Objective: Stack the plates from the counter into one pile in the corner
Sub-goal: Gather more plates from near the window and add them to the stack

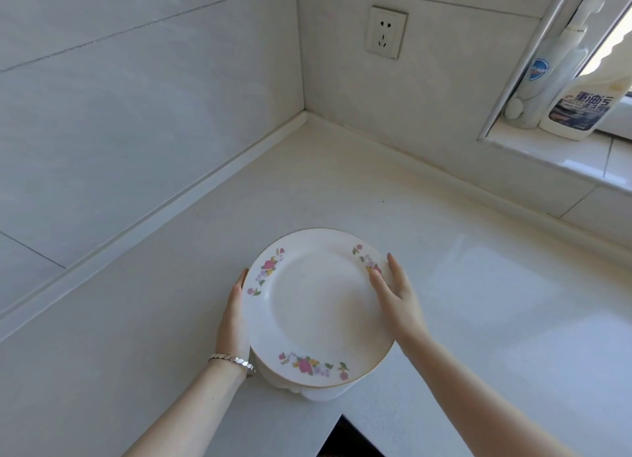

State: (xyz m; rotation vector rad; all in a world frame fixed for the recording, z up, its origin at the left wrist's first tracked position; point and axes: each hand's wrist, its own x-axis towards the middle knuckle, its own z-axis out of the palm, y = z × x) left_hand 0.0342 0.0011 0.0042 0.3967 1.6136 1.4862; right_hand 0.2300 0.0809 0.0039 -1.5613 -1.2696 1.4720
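A pile of white plates [318,306] with pink flower prints and a thin gold rim is in front of me over the white counter [478,302]. Only the top plate shows in full; white edges of lower pieces [307,390] peek out under its near side. My left hand [234,320] grips the pile's left edge, a silver bracelet on its wrist. My right hand [393,292] holds the right edge, thumb on the top rim. The counter's corner [304,118] lies well beyond the pile.
Tiled walls meet at the corner, with a wall socket [386,32] above it. Two cleaner bottles [581,104] stand on the window sill at the right. A dark gap [345,439] cuts into the counter's near edge.
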